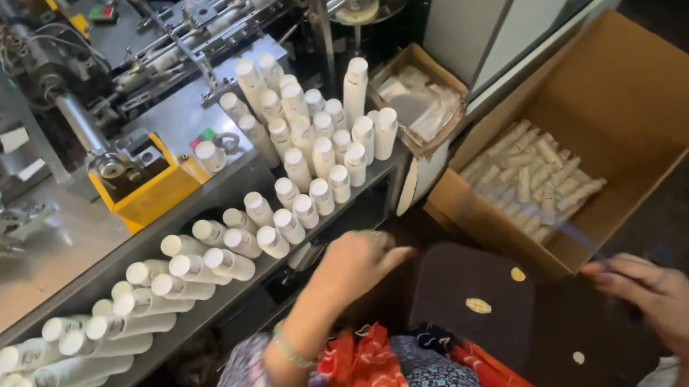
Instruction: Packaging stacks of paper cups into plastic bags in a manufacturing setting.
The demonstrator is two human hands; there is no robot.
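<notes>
Hands (360,264) between tubes (192,266) and carton (622,102)

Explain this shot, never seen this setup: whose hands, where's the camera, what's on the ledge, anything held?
There is one picture, taken from a camera on the person's head looking down, so both hands are the wearer's own. The left hand is curled loosely just below the metal ledge; I cannot tell whether it holds anything. The right hand grips a clear plastic sheet or bag, stretched up towards the open cardboard box, which contains many white tubes. On the ledge are more white capped tubes, some standing, some lying on their sides. Behind them is a metal machine with a yellow block. A smaller box holds clear wrappers.
</notes>
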